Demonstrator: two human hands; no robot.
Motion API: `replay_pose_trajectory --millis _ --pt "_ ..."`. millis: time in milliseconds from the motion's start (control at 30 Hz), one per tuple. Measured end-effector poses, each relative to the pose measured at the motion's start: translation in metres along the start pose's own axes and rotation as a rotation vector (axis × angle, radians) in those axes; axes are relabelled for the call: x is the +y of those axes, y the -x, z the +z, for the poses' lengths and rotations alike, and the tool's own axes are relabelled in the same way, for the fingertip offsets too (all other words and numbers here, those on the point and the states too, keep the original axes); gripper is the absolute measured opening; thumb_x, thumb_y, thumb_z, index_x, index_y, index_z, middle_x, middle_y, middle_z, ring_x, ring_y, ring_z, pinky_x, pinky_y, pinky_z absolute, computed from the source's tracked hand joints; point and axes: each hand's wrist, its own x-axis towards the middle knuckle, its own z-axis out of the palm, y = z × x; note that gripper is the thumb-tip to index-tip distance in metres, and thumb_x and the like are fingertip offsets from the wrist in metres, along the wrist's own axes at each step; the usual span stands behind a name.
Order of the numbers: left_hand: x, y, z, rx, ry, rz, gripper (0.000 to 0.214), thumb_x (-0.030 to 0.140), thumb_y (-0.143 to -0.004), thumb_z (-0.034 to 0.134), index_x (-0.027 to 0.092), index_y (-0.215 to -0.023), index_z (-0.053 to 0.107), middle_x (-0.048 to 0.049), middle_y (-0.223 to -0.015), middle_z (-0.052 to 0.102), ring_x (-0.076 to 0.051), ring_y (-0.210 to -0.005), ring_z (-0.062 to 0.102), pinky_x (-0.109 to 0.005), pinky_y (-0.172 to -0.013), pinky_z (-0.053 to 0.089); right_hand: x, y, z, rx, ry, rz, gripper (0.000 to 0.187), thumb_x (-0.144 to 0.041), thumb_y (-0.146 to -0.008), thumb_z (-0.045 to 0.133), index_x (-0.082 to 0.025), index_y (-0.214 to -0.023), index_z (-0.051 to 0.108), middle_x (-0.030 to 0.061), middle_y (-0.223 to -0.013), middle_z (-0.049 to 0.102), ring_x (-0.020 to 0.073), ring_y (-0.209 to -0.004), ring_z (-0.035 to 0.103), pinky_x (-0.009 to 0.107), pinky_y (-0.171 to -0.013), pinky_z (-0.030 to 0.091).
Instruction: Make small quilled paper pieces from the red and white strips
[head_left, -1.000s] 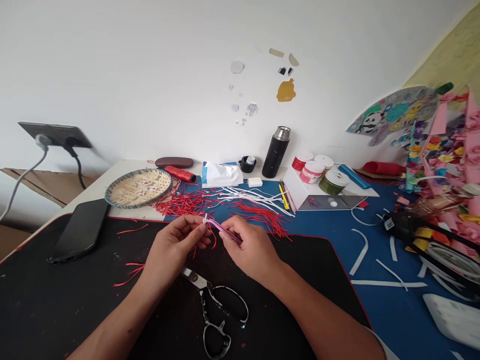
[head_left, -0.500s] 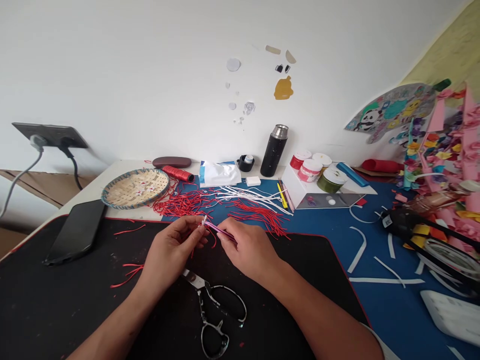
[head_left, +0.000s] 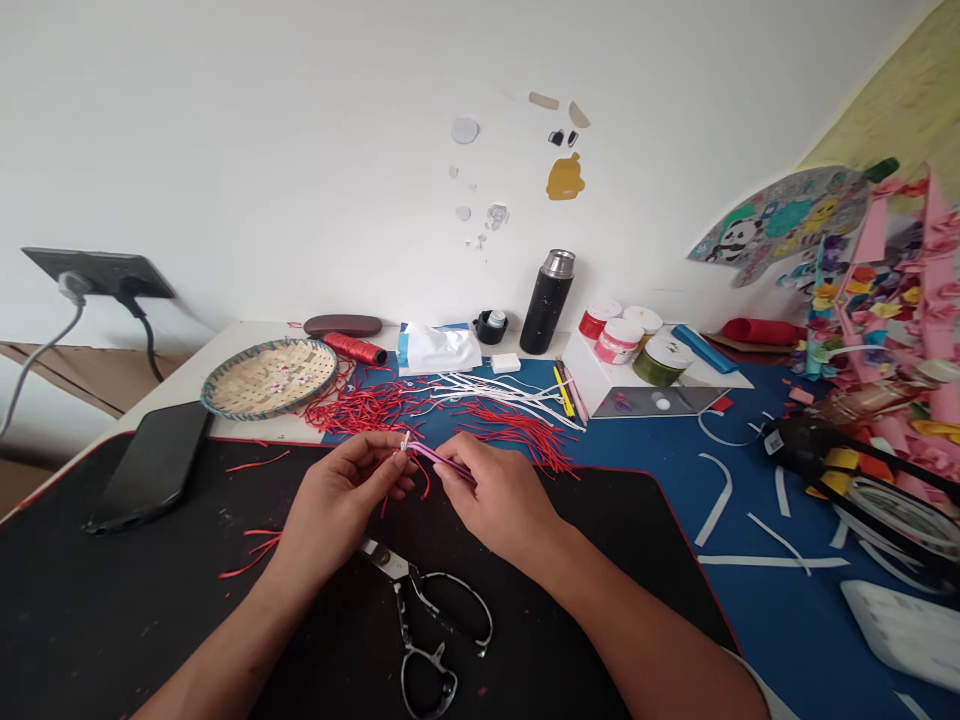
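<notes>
Thumb and fingers of my left hand [head_left: 330,505] pinch a small looped piece of white cord [head_left: 406,440]. Thin red cord [head_left: 425,482] hangs just below the fingertips; whether it joins the white piece I cannot tell. In my right hand [head_left: 501,500] are slim pinkish-purple tweezers [head_left: 430,454], their tips pointing left and reaching the white cord. Both hands are raised over the black mat [head_left: 592,530]. Silver-and-black scissors [head_left: 406,572] lie on the mat beneath, blades partly hidden behind my left hand.
Beyond the hands lie red cord lengths [head_left: 525,435], white cords [head_left: 502,393] and a red thread spool [head_left: 356,348]. A woven basket [head_left: 217,402] and phone [head_left: 154,465] are left. A black flask [head_left: 547,305] and white box [head_left: 637,402] with jars stand behind; paper strips [head_left: 772,561] lie right.
Hardly anything differs. Both hands keep the same grips, and the tweezer tips stay at the white cord with only a very slight shift.
</notes>
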Motion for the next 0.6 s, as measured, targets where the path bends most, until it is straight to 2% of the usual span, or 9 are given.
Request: replay_pose_trajectory --millis 333,600 --pt "0.0011 0.0005 0.0037 0.046 0.009 -0.022 0.052 0.060 -0.074 0.085 0.019 -0.104 0.075 -0.0079 -0.088 0.082 -0.026 -0.080 0.077 -0.037 -0.075 0.063 -0.0018 -0.0002 -0.0003 -0.058 -0.096 0.053 0.002 -0.019 -0.100 0.062 -0.022 -0.100 0.062 -0.0022 -0.079 0.072 0.0137 -0.066 0.064 0.024 -0.063 0.041" --pt "0.0032 0.0004 0.0038 0.049 0.009 -0.031 0.051 0.060 -0.072 0.086 0.020 -0.102 0.076 -0.0079 -0.087 0.082 -0.027 -0.079 0.077 -0.039 -0.076 0.064 -0.0029 -0.0009 -0.0017 -0.078 -0.096 0.079 0.002 -0.020 -0.101 0.061 -0.023 -0.101 0.062 -0.0018 -0.082 0.074 0.0145 -0.068 0.065 0.024 -0.063 0.042"
